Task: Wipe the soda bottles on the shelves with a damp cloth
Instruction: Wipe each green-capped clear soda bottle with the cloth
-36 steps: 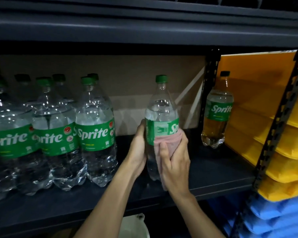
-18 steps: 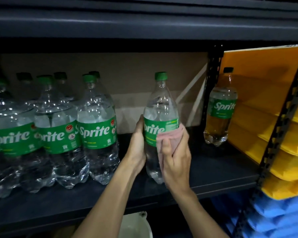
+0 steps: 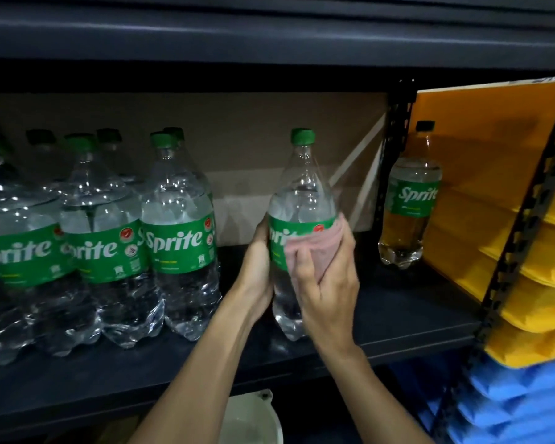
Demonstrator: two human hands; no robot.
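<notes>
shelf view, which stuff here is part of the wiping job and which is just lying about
Job: held Sprite bottle, pink cloth, left hand, right hand, Sprite bottles at left, small Sprite bottle at right.
Lying about: yellow stack, blue stack, white container, cardboard.

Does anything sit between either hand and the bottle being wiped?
Only the pink cloth, which the right hand holds against the label of the middle bottle. The left hand grips the bottle's other side directly. Nothing else visible is in the way.
</notes>
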